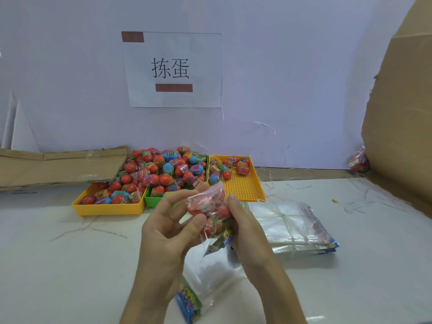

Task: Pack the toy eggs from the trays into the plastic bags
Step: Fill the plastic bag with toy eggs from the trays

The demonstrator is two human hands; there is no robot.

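Note:
Both my hands hold a clear plastic bag (211,213) with several red toy eggs inside, above the white table. My left hand (170,228) pinches its left side with thumb and fingers. My right hand (245,225) grips its right side. Behind them stand a yellow tray (107,208) and a green tray (149,198), both heaped with toy eggs (163,170), and a second yellow tray (245,183) with only a few eggs at its far end. A tied bundle of empty plastic bags (294,223) lies to the right.
Another clear bag with a colourful header (203,284) lies on the table below my hands. Flat cardboard (58,167) rests at the back left. A large cardboard box (402,118) stands at the right, with a filled bag of eggs (358,161) beside it.

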